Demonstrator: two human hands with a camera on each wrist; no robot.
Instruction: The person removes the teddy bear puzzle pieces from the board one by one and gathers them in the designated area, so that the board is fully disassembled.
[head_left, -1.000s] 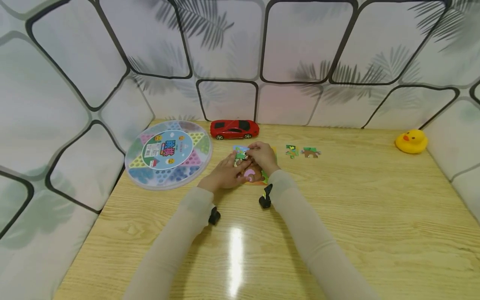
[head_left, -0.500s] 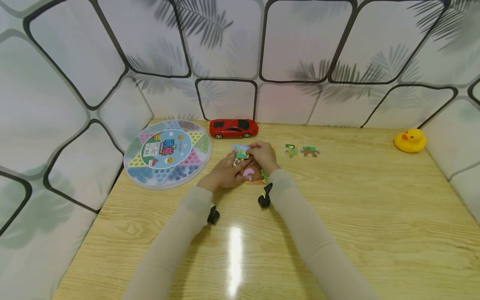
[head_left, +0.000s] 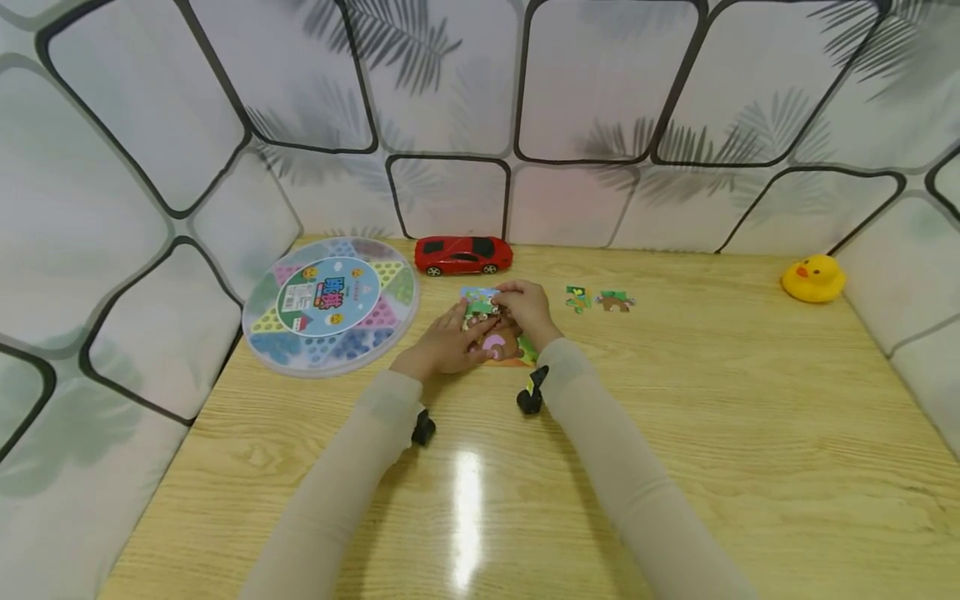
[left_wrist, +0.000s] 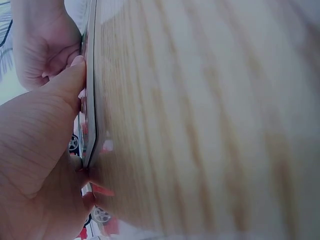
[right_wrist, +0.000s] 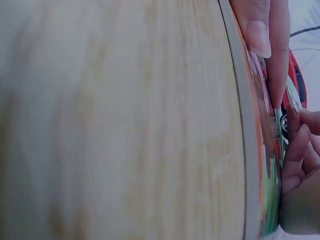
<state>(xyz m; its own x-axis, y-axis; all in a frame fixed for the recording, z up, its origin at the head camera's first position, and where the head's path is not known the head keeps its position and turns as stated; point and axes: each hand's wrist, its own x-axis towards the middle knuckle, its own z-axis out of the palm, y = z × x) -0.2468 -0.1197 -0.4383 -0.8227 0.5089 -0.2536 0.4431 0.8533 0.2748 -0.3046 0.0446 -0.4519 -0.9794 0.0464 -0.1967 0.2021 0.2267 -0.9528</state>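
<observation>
Here, puzzle: It lies flat near the middle of the head view. The puzzle (head_left: 501,343) has a brown and pink picture with an orange edge at the bottom. Hands cover some of it.
Left hand: The left hand (head_left: 444,344) lies over the left side of the puzzle. Its fingers are pretty straight and touch the top, and they hold nothing up.
Right hand: The right hand (head_left: 527,310) is over the upper right part of the puzzle. Its thumb and finger pinch a small puzzle piece (right_wrist: 293,95), which is tipped up at the right of the right wrist view.
Loose bits: One green and yellow bit (head_left: 578,299) and one green and brown bit (head_left: 615,301) lie side by side, right of the puzzle, not touching it.
Red car: The toy car (head_left: 463,255) sits above the puzzle, close to the wall (head_left: 585,92), which has gray leaves and dark lines.
Round game: A big round board (head_left: 331,307) with lots of colors is at the left.
Duck: A yellow duck (head_left: 813,279) is far off at the right.
Tabletop: The tabletop (head_left: 697,417) is light wood, with a bright shiny streak at the bottom middle.
Sleeves: Both sleeves (head_left: 637,475) are pale and come up from the bottom.
</observation>
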